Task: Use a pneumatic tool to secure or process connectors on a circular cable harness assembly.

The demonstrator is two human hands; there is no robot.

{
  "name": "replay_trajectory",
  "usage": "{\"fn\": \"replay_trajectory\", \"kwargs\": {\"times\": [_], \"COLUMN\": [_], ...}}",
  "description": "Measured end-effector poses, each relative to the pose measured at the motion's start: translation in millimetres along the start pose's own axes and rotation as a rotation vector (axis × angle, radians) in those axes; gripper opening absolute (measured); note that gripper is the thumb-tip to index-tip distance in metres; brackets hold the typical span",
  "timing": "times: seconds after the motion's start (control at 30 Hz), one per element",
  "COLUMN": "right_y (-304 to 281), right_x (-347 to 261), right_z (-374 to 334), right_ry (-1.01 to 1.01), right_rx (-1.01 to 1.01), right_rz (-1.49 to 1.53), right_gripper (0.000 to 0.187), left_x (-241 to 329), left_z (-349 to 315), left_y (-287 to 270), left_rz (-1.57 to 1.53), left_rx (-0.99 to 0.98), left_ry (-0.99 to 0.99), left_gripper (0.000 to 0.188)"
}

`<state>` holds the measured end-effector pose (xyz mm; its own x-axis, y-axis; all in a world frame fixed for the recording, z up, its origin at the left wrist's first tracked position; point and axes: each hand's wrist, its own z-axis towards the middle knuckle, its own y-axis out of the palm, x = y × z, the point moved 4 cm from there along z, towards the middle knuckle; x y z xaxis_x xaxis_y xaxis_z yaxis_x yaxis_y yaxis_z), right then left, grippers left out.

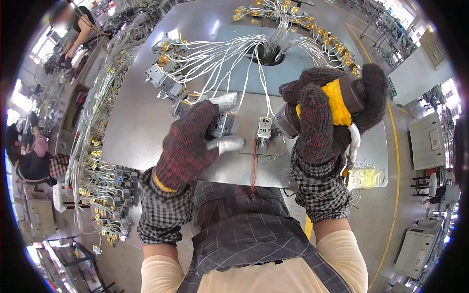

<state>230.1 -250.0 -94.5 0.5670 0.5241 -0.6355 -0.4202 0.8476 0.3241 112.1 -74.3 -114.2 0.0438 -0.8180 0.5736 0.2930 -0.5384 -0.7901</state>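
Note:
My left hand [190, 139], in a dark red knitted glove with pale-wrapped thumb and fingertip, curls around a small grey metal connector block [223, 125]; finger and thumb lie on either side of it. White wires lead from the block. My right hand [318, 122], gloved likewise, grips a dark power screwdriver [289, 121] wrapped with yellow tape. Its front end points left, close to a second metal connector block [264, 128] on a small fixture [268, 148] near the table's front edge. Whether the tool touches that block is hard to tell.
The metal table [132, 122] has a hole [267, 54] from which bundled white wires [220, 51] fan out. Several wired metal blocks [156, 75] line its left side, and brass-coloured terminals [332, 44] its far right. Wire bundles [97, 127] hang at left. Other people work farther left.

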Motion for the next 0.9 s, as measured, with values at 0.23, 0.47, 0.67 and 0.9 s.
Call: {"fn": "replay_trajectory", "kwargs": {"times": [0.23,0.47,0.67,0.9], "right_y": [8.7,6.5,-25.5,-17.7], "right_x": [-4.3,-5.5,-11.5,-5.4], "right_z": [2.7,2.2,30.7,15.9], "right_ry": [-0.128,-0.091,-0.266,-0.179], "right_rx": [-0.061,-0.042,0.083,0.068], "right_rz": [-0.262,-0.123,-0.01,0.154], "right_gripper": [0.08,0.078,0.067,0.082], "left_x": [-29.3,-15.0,27.1,-6.5], "left_z": [3.0,2.9,29.7,38.1], "left_y": [38.1,37.3,57.5,66.2], "left_rz": [-0.718,-0.265,-0.343,-0.142], "left_rx": [0.084,-0.042,0.085,-0.066], "left_ry": [0.16,0.171,0.279,0.1], "left_gripper": [0.071,0.065,0.068,0.071]}}
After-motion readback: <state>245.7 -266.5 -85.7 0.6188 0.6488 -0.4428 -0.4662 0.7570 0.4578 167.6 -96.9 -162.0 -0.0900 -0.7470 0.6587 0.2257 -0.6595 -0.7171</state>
